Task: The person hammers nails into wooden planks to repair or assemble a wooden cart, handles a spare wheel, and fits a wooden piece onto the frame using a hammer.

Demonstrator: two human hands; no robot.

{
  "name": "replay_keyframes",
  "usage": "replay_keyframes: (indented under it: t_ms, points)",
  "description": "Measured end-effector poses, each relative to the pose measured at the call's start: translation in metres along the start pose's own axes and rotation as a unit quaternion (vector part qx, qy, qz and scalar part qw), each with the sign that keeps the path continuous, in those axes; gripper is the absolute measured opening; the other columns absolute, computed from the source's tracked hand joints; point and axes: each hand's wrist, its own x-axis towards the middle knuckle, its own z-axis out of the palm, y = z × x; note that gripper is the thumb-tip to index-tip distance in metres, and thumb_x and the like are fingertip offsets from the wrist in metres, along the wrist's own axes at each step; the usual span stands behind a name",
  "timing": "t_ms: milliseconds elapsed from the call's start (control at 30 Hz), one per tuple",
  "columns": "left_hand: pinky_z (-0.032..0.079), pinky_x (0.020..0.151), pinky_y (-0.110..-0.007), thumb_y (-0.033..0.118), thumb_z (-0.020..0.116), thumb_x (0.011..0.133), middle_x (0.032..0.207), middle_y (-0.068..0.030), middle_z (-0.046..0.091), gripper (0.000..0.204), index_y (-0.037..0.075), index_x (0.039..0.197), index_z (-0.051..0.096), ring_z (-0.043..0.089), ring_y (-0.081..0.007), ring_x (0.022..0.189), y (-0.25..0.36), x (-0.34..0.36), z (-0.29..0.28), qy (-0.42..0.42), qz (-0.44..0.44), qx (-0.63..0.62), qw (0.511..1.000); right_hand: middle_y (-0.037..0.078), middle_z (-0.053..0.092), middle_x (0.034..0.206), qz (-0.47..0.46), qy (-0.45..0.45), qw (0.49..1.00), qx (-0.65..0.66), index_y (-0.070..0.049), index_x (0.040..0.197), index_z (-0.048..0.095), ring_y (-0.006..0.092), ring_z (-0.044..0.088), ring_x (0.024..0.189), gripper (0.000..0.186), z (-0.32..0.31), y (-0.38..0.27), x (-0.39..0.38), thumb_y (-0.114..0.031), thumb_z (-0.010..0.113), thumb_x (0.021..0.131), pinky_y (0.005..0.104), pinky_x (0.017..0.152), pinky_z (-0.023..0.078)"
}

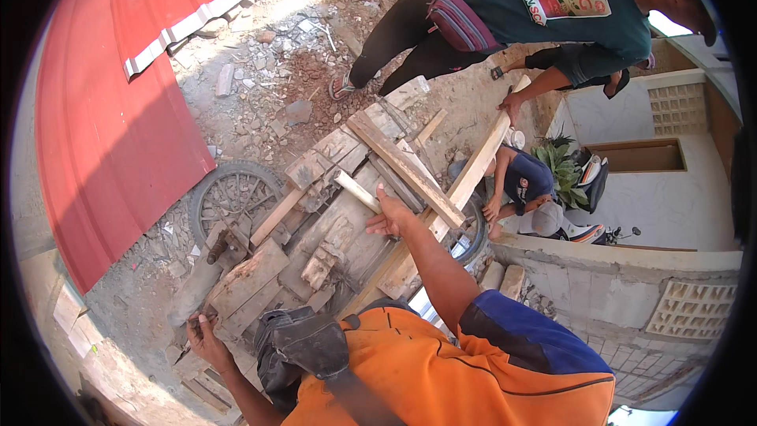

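Note:
A worn wooden workbench (339, 217) with a wheel on each side lies before me. Over it my right hand (392, 214) is stretched out, thumb and fingers spread. A pale stick (356, 192) ends right by its thumb; I cannot tell whether they touch. Low on the left, my left hand (206, 341) has its fingers bent together near a board corner (246, 276), around something small and dark that I cannot make out. A long timber (482, 159) slopes across the bench's right side, its far end in a co-worker's hand (512, 106).
Red metal roofing sheets (118, 134) lie at the left beside a spoked wheel (236, 193). Broken rubble (268, 71) covers the ground beyond. A second person (524, 181) crouches at the right, near a low block wall (599, 284). A rough beam (406, 167) rests across the bench.

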Motion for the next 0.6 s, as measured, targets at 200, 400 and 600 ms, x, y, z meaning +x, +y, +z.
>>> replay_keyframes:
  t_ms: [200,400,600]
  points:
    - [0.053,0.077,-0.028,0.015,0.06,0.099,0.1,-0.0095,0.065,0.021,-0.003,0.109,0.062,0.064,-0.0152,0.087,0.002,-0.017,-0.006,0.034,-0.009,-0.015,0.999,0.021,0.067,0.092,-0.068,0.003,0.998,-0.013,-0.002,0.122,0.054,0.0324,0.071,0.069,0.066,0.012,0.015,-0.041,-0.061,0.054,0.094,0.0404,0.052,0.057]
    - [0.054,0.076,-0.028,0.01,0.066,0.094,0.097,-0.007,0.068,0.018,-0.002,0.107,0.066,0.064,-0.0123,0.083,0.012,-0.024,0.006,0.017,0.013,-0.035,0.999,0.013,0.063,0.093,-0.209,-0.063,0.976,0.015,-0.007,0.134,0.043,0.02,0.067,0.074,0.052,-0.01,0.018,-0.134,0.004,0.062,0.087,0.0297,0.064,0.058]
    - [0.05,0.076,-0.026,0.011,0.07,0.09,0.096,-0.0075,0.069,0.017,0.002,0.104,0.07,0.063,-0.0126,0.084,0.005,-0.038,0.01,0.062,0.01,0.04,0.997,0.008,0.06,0.081,-0.215,-0.131,0.965,-0.069,-0.007,0.135,0.043,0.0148,0.06,0.059,0.046,-0.005,0.018,-0.148,-0.008,0.062,0.092,0.0263,0.049,0.05]
